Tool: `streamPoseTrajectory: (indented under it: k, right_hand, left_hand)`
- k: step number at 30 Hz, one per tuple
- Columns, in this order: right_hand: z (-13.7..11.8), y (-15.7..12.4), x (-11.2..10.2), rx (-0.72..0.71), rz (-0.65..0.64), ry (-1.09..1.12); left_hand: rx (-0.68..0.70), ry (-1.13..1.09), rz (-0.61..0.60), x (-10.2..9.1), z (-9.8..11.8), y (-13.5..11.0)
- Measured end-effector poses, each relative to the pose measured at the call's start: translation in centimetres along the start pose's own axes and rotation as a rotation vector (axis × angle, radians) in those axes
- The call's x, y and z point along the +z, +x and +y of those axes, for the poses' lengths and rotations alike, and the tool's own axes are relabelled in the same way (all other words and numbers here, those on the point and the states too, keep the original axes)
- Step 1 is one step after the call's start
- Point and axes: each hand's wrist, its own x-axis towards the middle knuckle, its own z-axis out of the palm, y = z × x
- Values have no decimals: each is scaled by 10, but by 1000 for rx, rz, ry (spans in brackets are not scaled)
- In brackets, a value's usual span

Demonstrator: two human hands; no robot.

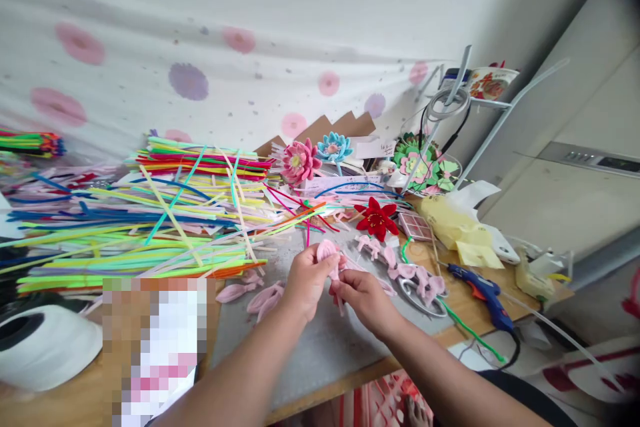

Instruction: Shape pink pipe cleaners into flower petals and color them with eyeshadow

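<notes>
Between both hands is a pale pink pipe-cleaner petal [327, 251], held up over the grey mat [310, 367]. My left hand [309, 278] pinches its rounded part between thumb and fingers. Lower down, my right hand [357, 293] grips the narrow end, where a short stem pokes out below. Loose pink petals [265, 298] lie on the mat to the left. More pink pieces [415, 273] rest to the right, some over scissors with pale handles [423, 298]. A red pipe-cleaner flower [377, 218] sits behind my hands.
Bundles of coloured pipe cleaners [150, 213] fill the table's left side. A blue glue gun [483, 293] lies at right, near a green pipe cleaner [473, 330]. Finished pink [299, 162] and blue flowers [335, 147] stand at the back. A white paper roll [55, 347] is front left.
</notes>
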Motion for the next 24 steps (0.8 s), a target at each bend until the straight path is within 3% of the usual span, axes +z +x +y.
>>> streamPoseTrajectory:
  k: [6, 13, 20, 24]
  right_hand:
    - [-8, -8, 0, 21, 32, -184]
    - [-12, -14, -14, -18, 85, -410]
    - [-8, -13, -22, -33, 38, -418]
    - [0, -9, -28, -56, 55, -426]
  left_hand:
    - [-51, 17, -36, -1, -3, 0]
    - [2, 127, -114, -4, -4, 2]
    - [132, 344, -54, -9, -7, 3]
    - [110, 324, -84, -5, -9, 3]
